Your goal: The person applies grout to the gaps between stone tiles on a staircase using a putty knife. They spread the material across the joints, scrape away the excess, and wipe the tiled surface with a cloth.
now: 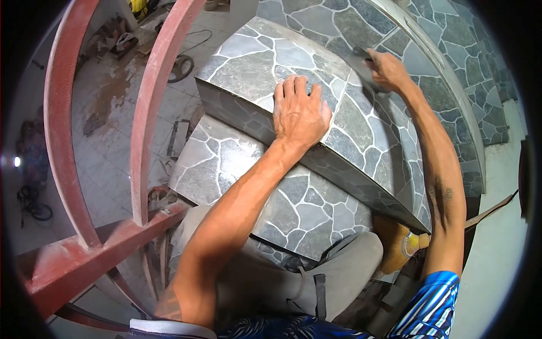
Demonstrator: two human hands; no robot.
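My left hand (302,110) lies on the upper step (248,65), which has grey stone-pattern tiles with white joints. Its fingers are slightly apart near the step's front edge, and nothing shows in them. Farther right, my right hand (387,70) is closed with its fingers curled, beside the patterned wall (367,22) at the back of the step. Something dark and smeared by motion shows at its fingers; its kind cannot be made out. A lower step (305,212) in the same pattern sits in front of my knees.
Red metal bars (148,113) rise from a red beam (62,271) on the left. A straw-bristled broom (393,246) leans on the right by my knee. A curved pale trim (451,79) edges the patterned wall. Below left, the dusty tiled floor (107,147) holds cables and clutter.
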